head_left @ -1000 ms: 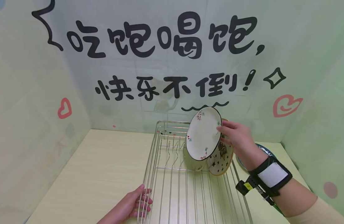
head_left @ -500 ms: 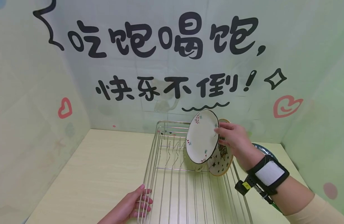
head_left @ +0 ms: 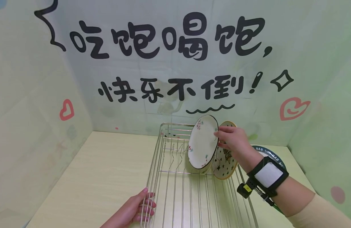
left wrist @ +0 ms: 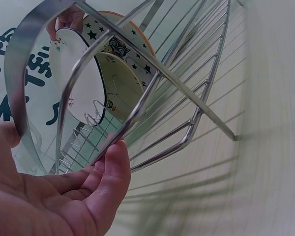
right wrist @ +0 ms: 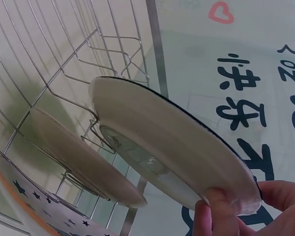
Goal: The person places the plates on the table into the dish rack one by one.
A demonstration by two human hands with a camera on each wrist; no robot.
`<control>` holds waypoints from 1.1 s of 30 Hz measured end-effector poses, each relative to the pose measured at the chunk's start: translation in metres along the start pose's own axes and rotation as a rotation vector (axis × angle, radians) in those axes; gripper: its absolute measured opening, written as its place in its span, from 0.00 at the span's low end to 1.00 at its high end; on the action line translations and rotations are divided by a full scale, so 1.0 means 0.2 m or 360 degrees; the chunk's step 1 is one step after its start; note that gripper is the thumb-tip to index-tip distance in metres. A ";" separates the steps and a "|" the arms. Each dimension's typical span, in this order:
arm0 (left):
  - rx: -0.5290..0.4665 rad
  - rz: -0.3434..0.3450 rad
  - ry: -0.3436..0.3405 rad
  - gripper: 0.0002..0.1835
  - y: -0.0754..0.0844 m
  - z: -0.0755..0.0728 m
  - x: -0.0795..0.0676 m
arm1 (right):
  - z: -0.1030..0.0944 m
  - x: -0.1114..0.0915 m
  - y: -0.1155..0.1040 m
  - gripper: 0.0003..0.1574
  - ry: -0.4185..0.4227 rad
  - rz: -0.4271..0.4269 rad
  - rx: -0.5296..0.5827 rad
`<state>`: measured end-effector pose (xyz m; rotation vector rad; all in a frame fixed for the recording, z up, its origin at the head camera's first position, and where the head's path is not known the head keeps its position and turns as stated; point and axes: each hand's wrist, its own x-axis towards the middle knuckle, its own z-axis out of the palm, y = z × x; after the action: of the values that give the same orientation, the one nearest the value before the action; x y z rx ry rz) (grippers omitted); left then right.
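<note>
While the right hand (head_left: pixel 233 139) pinches a flowered plate (head_left: pixel 202 142) and the left hand (head_left: pixel 138 205) curls fingers (left wrist: pixel 115 164) around the wire rack (head_left: pixel 175 172), the pale counter (head_left: pixel 92 177) meets a far, lettered wall (head_left: pixel 164 68).

Plates: 4. One floral plate (head_left: pixel 202 144), one star plate (head_left: pixel 225 164), one pale plate (left wrist: pixel 125 88), one blue-rimmed plate (head_left: pixel 273 154); that last is partly hidden, so probably a plate. Wire rack (head_left: pixel 175 172): 1. Hands: 2, left hand (head_left: pixel 139 205) and right hand (head_left: pixel 235 137). Wrist strap (head_left: pixel 268 175) in head view: 1. Red hearts (head_left: pixel 283 109): 2.
</note>
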<state>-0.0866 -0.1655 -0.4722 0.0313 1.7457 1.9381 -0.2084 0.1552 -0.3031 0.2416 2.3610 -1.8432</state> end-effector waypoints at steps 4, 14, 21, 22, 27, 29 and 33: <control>-0.0005 0.0006 0.0000 0.40 0.00 0.00 0.00 | 0.03 0.02 0.00 0.31 0.0015 0.0008 -0.0008; 0.0010 -0.0006 0.0004 0.39 0.00 0.00 -0.01 | 0.10 0.06 -0.01 0.29 0.0074 -0.0012 -0.0071; 0.0023 0.0012 -0.0001 0.38 0.00 0.00 -0.01 | 0.15 0.10 0.01 0.27 0.0126 -0.0022 -0.0136; 0.0024 0.0012 0.0001 0.38 0.00 0.00 -0.01 | 0.15 0.10 0.01 0.26 0.0136 -0.0014 -0.0135; 0.0036 0.0008 0.0009 0.39 0.00 0.00 -0.01 | 0.19 0.13 0.03 0.25 0.0170 -0.0013 -0.0125; 0.0029 0.0002 0.0008 0.39 0.00 0.00 -0.01 | 0.20 0.13 0.03 0.25 0.0175 -0.0018 -0.0147; 0.0025 -0.0005 0.0016 0.38 0.00 0.00 -0.01 | 0.21 0.13 0.03 0.25 0.0169 -0.0038 -0.0140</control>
<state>-0.0848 -0.1661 -0.4722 0.0248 1.7667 1.9255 -0.2323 0.1167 -0.3243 0.3101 2.5189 -1.7728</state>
